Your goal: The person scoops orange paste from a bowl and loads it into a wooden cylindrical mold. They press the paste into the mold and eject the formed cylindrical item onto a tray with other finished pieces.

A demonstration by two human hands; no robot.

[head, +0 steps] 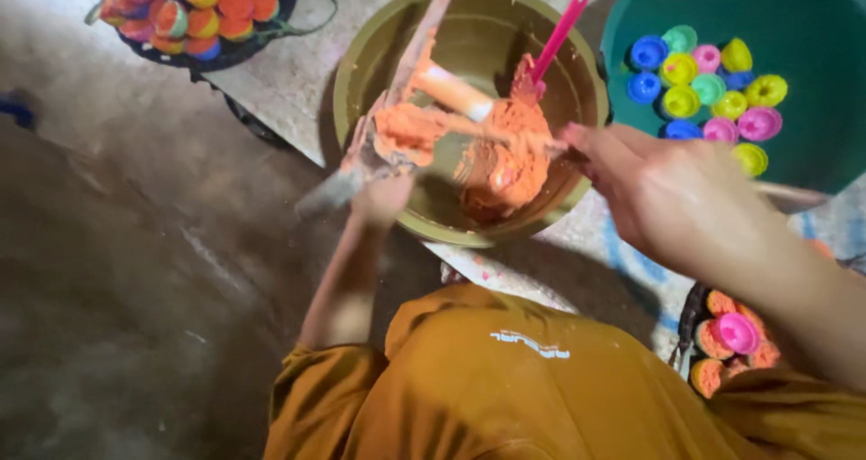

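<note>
An olive-green bowl holds thick orange paste. My left hand, blurred, is closed around a long paste-smeared stick that leans over the bowl's near-left rim. My right hand reaches in from the right, its fingers closed on a thin stick whose far end runs into the paste. A pink plastic spatula stands in the paste at the back. A white, paste-coated cylinder lies in the middle of the bowl.
A teal tub at the right holds several small coloured moulds. A dark basket of multicoloured balls sits top left. Paste-filled moulds lie bottom right. The bowl rests on a pale mat; my orange garment fills the foreground.
</note>
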